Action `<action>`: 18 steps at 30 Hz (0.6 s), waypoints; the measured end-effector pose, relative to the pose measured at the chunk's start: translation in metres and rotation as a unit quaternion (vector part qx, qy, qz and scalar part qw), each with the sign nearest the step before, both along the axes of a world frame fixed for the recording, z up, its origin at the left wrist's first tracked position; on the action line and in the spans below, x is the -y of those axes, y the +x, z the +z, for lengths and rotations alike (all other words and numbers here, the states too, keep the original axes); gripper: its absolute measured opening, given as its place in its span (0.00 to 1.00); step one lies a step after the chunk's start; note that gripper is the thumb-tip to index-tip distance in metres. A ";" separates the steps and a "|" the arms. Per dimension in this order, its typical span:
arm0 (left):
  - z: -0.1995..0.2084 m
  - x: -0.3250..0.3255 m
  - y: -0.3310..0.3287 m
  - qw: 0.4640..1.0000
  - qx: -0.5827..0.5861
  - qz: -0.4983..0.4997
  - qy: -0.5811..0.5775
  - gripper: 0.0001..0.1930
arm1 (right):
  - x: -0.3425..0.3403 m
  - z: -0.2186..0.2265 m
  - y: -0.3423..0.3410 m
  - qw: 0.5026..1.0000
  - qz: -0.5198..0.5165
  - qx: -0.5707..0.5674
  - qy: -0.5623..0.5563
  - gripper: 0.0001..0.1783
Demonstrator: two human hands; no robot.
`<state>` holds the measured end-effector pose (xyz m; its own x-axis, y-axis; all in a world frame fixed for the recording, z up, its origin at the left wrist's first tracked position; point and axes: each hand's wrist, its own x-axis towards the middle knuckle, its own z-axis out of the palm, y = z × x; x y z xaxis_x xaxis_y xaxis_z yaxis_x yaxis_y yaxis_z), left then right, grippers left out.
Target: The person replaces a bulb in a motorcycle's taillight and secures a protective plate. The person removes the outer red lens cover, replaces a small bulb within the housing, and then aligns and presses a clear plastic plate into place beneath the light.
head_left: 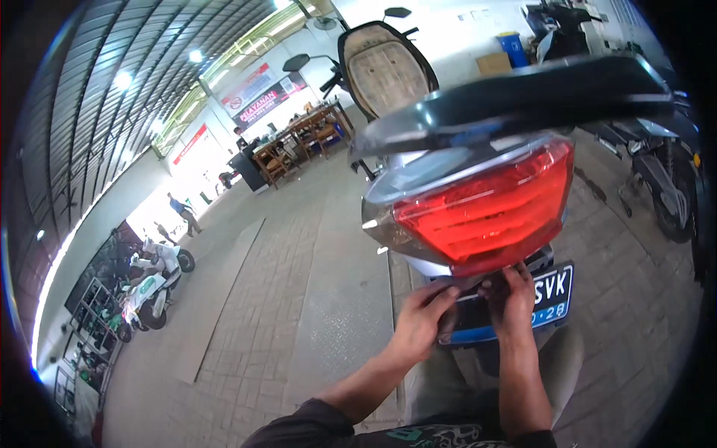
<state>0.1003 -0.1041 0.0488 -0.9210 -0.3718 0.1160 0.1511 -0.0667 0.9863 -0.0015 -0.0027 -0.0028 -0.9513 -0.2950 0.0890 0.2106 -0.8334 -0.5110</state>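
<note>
The rear of a scooter faces me, its large red tail light (pixel 485 209) under a black grab rail (pixel 515 108). Just below the light, both of my hands work at the lower edge of the tail, in front of the black and blue licence plate (pixel 553 295). My left hand (pixel 420 319) is closed, thumb and fingers bent together near the plate's upper left corner. Beside it, my right hand (pixel 515 299) reaches up with curled fingers to the underside of the light. Whatever the fingertips grip is too small or hidden to make out.
The scooter's seat (pixel 388 71) stands raised. A parked motorbike (pixel 665 172) is close on the right. At left stands a white and green scooter (pixel 153 287), with people (pixel 183 213) walking beyond. A metal ramp plate (pixel 343 313) lies on the paved floor; a wooden desk (pixel 299 134) is farther back.
</note>
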 end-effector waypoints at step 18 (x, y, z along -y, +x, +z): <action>0.150 0.041 -0.065 0.826 -0.434 0.114 -0.342 0.25 | 0.027 0.004 -0.001 0.965 -0.221 -0.125 0.065 0.22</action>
<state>0.0351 -0.1449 0.1986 -0.2954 -0.0985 0.9503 0.7525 0.5889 0.2949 -0.0028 -0.0299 0.0013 -0.9402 0.1110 0.3219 -0.2946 -0.7390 -0.6058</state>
